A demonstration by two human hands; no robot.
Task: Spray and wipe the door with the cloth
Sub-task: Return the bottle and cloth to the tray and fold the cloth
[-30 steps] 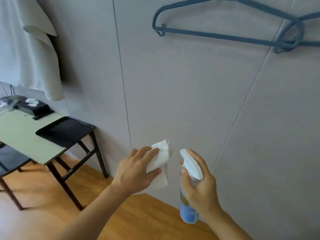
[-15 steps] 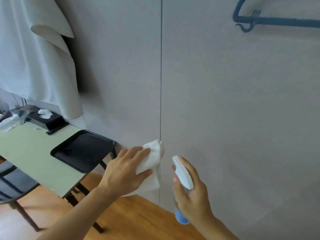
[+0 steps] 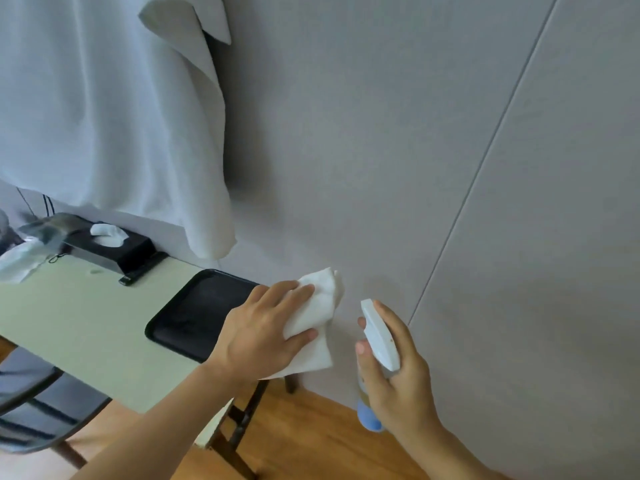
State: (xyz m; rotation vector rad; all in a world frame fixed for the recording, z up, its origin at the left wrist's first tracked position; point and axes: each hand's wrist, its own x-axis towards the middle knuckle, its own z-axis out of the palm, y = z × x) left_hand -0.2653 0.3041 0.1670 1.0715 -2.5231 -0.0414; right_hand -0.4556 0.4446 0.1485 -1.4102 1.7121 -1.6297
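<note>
**Head view: cloth pressed to grey door, spray bottle held just beside it**

Head view, nearest first. At 5 o'clock, right hand wrapped around the neck of the spray bottle, fingers curled shut over the white trigger head, thumb on the near side; blue base of the bottle showing below the palm, nozzle aimed toward the door. At 7 o'clock, left forearm reaching up and in; left hand spread flat over the white cloth, fingers extended on top and thumb pinning the lower edge, so gripping the cloth and pressing it against the grey panel. Cloth crumpled, upper corner poking out past the fingertips toward 12 o'clock, just beside the bottle head but apart from it. Below, wooden floor at 6 o'clock.

Further out at 9 o'clock, pale green desk on dark legs, carrying a black tray at its near end, partly hidden by the left hand. Beyond the tray, a black tissue box with a white tissue sticking up. Farthest, at 10 to 11 o'clock, white fabric hanging down against the wall. Thin panel seam running diagonally across the door at 1 o'clock.
</note>
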